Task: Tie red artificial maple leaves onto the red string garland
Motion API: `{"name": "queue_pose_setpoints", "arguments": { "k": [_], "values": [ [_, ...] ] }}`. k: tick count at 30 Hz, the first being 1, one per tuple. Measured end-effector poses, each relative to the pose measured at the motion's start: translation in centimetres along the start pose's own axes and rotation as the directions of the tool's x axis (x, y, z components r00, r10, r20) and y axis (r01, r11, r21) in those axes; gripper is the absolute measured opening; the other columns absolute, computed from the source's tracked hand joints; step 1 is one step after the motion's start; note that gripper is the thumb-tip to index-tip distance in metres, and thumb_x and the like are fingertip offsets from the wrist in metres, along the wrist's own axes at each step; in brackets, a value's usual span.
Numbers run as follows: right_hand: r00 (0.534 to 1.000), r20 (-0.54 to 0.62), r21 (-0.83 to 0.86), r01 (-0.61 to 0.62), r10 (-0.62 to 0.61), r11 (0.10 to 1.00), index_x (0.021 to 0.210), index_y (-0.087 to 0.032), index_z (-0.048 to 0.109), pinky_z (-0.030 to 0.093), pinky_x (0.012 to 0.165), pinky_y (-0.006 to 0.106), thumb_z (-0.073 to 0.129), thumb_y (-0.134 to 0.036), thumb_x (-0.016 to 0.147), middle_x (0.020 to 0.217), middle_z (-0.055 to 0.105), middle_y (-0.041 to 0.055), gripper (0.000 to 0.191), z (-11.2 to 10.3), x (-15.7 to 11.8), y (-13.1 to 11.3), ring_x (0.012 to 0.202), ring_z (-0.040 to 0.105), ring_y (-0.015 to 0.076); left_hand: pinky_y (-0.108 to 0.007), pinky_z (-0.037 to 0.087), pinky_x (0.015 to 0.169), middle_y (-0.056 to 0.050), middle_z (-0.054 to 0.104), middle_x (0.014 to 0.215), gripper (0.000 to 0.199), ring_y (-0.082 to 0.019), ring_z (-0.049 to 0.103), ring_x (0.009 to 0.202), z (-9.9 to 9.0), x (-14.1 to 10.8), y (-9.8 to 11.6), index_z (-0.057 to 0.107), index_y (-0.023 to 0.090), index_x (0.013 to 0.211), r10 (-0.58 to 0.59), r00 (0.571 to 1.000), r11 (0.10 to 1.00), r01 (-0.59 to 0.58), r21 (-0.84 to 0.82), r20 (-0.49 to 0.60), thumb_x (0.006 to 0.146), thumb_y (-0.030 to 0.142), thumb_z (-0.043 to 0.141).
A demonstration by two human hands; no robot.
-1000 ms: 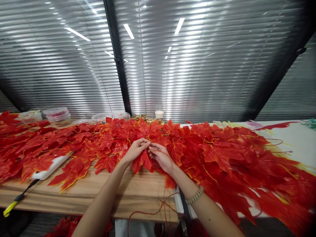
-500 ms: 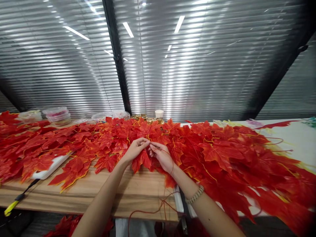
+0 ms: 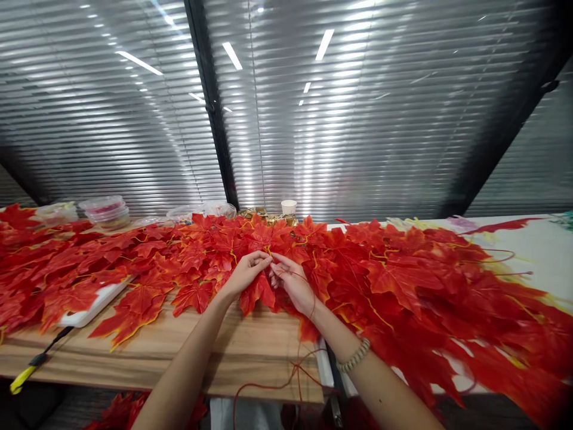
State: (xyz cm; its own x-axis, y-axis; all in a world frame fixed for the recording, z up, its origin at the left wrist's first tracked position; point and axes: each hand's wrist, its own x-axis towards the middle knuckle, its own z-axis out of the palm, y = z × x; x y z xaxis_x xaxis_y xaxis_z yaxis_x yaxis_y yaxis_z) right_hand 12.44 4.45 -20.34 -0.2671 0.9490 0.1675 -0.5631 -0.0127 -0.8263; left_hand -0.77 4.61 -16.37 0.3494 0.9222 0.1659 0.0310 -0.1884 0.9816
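Observation:
My left hand is closed in a pinch at the centre, its fingertips meeting those of my right hand. A thin red cord runs from between the fingertips, over my right wrist and down in loose loops past the table's front edge. What exactly the left fingers pinch is too small to tell. Right beneath both hands hangs a red maple leaf, part of a long heap of red artificial leaves with yellow-orange edges and stems. A beaded bracelet circles my right forearm.
A white power strip lies partly under leaves at the left. Behind the heap stand stacked plastic tubs and a white paper cup. The wooden table's front edge is near; more leaves lie below it. Slatted blinds rise behind.
The fingers of my right hand have shifted very slightly at the pinch. Otherwise both hands and the cord hold almost the same position.

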Motion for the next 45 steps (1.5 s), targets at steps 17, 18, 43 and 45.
{"name": "queue_pose_setpoints", "arguments": {
  "k": [17,18,43,45],
  "values": [
    [1.000,-0.007,-0.048,-0.022,0.021,0.999,0.109,-0.014,0.056,0.036,0.050,0.023,0.069,-0.029,0.065,0.065,0.059,-0.0004,0.048,-0.33,0.22,0.35,0.051,0.049,0.0080,-0.024,0.043,0.059,0.001,0.058,0.059,0.025,-0.012,0.055,0.056,0.08,0.00,0.33,0.056,0.015,0.078,-0.006,1.000,0.999,0.007,0.046,-0.029,0.076,0.039,0.057],
    [1.000,-0.006,-0.047,-0.021,0.021,0.999,0.109,-0.014,0.056,0.036,0.051,0.023,0.069,-0.029,0.065,0.064,0.059,-0.0005,0.048,-0.34,0.22,0.36,0.051,0.049,0.0081,-0.024,0.042,0.059,0.001,0.058,0.059,0.025,-0.012,0.055,0.056,0.09,-0.01,0.34,0.056,0.015,0.078,-0.007,1.000,0.999,0.009,0.048,-0.030,0.076,0.039,0.057],
    [0.997,-0.035,-0.107,-0.069,0.065,0.992,0.111,-0.011,0.054,0.032,0.050,0.021,0.069,-0.031,0.062,0.064,0.059,-0.0005,0.055,-0.46,0.19,0.31,0.053,0.047,0.0077,-0.026,0.042,0.064,0.001,0.057,0.062,0.024,-0.013,0.055,0.061,0.04,-0.07,0.00,0.054,0.015,0.076,-0.003,1.000,0.982,0.005,0.190,-0.012,0.079,0.039,0.053],
    [0.997,-0.035,-0.106,-0.072,0.069,0.992,0.111,-0.011,0.054,0.032,0.050,0.021,0.068,-0.030,0.062,0.064,0.059,-0.0004,0.054,-0.48,0.21,0.34,0.053,0.047,0.0077,-0.025,0.042,0.064,0.002,0.057,0.062,0.023,-0.013,0.055,0.061,0.02,-0.07,-0.02,0.054,0.015,0.076,0.003,1.000,0.981,-0.001,0.195,-0.009,0.079,0.038,0.052]
  ]
}}
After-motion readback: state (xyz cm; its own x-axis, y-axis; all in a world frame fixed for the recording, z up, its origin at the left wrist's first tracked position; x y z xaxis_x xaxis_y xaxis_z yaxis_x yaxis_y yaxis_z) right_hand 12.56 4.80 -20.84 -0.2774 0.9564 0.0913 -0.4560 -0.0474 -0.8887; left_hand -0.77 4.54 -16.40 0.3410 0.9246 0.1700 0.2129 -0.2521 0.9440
